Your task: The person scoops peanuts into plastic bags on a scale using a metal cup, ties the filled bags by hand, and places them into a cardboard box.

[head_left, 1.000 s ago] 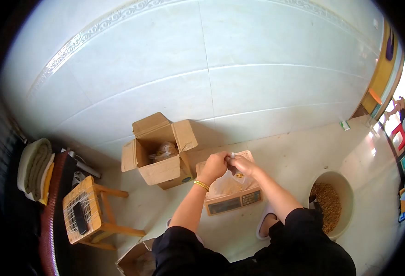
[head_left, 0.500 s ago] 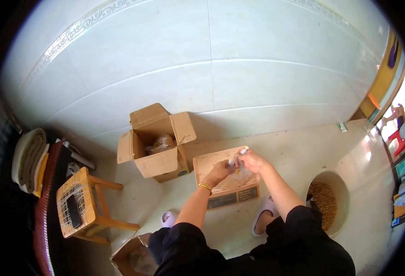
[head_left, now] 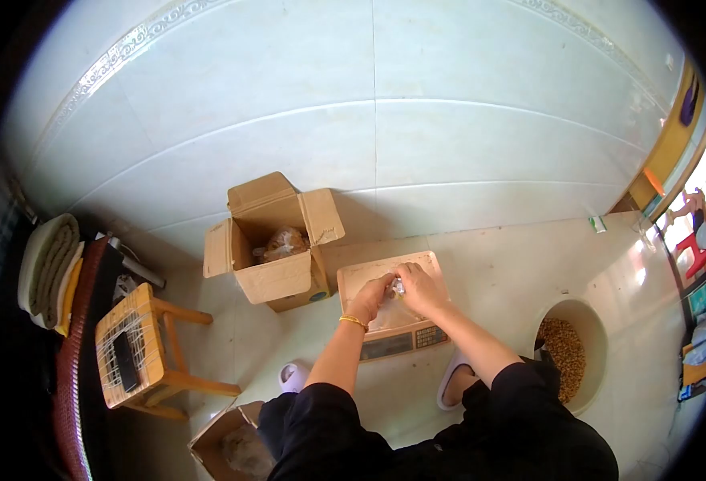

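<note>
Your left hand (head_left: 371,298) and right hand (head_left: 421,292) are close together above the tray of the scale (head_left: 369,270), and the fingers of both are closed on the gathered top of a clear plastic bag (head_left: 390,316). The body of that bag hangs below your hands over the tray; whether it bears its weight there, you cannot tell from this view. A yellow bracelet (head_left: 353,321) circles your left wrist. The scale stands on the floor (head_left: 489,264) just in front of your feet, its display and keypad facing you.

Near the scale on your left is an open cardboard box (head_left: 274,277) with a filled bag (head_left: 285,242) inside. Farther left, a wooden stool (head_left: 154,370) carries a flat black object (head_left: 126,361). A smaller open carton (head_left: 208,441) sits low by your left side. To your right, a pale bucket (head_left: 597,353) holds brown, nut-like pieces (head_left: 563,354).
</note>
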Tool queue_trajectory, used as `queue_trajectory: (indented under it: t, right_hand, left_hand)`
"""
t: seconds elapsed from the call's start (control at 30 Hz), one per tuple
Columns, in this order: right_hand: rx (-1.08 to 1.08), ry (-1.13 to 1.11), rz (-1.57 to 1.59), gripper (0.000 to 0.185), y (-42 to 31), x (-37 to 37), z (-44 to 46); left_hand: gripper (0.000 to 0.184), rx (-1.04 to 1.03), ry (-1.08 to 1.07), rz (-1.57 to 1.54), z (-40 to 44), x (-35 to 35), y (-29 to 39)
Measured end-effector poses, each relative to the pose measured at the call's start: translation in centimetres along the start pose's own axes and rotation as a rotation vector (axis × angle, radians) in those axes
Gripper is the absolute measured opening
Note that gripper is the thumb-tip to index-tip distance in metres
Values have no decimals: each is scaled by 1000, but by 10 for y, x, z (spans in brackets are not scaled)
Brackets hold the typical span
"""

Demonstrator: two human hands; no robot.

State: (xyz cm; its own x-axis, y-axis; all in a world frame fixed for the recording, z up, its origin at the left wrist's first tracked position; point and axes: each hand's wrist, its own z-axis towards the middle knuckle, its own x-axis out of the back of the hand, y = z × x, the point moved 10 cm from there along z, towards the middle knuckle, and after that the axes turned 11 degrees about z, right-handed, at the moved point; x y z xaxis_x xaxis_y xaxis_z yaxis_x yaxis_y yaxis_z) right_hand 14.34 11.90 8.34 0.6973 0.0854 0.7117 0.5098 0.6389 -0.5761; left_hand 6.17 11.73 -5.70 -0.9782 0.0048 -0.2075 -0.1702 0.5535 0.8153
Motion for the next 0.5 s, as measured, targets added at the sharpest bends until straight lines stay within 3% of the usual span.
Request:
queue_trajectory:
  t: [0.03, 0.1, 0.17, 0.23, 0.3, 0.33, 0.4, 0.5]
  right_hand:
    - [-2, -1, -1, 14, 1, 1, -1]
    - [11, -68, -117, 17, -5, 2, -2]
    - [22, -28, -162, 18, 8, 0, -4]
    - [32, 10, -206, 19, 25, -1, -8]
    - [-227, -36, -167, 20, 71, 1, -18]
    - [-226, -35, -169, 20, 82, 5, -23]
    - [-606, -91, -209, 20, 139, 13, -57]
    - [-705, -177, -299, 21, 169, 28, -86]
  left_hand:
    - [18, -208, 80, 151, 13, 16, 5]
    - [19, -416, 159, 303, 7, 19, 24]
    - [18, -273, 141, -113, 12, 21, 11]
    - [17, -172, 261, -113, 18, 41, -1]
    - [17, -74, 378, -111, 16, 62, -13]
    - [15, -3, 459, -134, 11, 74, -22]
    - [13, 99, 593, -175, 3, 97, -43]
    - [13, 198, 621, -92, -2, 106, -60]
